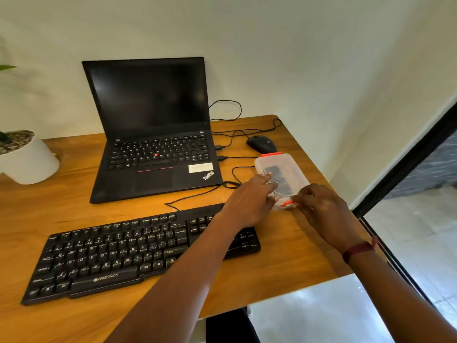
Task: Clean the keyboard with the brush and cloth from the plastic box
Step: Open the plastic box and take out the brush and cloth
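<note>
A black keyboard lies on the wooden desk in front of me. To its upper right sits a clear plastic box with its lid on and red clips at both ends; something dark shows through the lid. My left hand rests on the box's left side, fingers on the lid. My right hand pinches the near red clip. The brush and cloth cannot be made out separately inside.
An open black laptop stands behind the keyboard. A black mouse lies just beyond the box, with cables trailing between them. A white plant pot sits at far left. The desk's right edge is close to the box.
</note>
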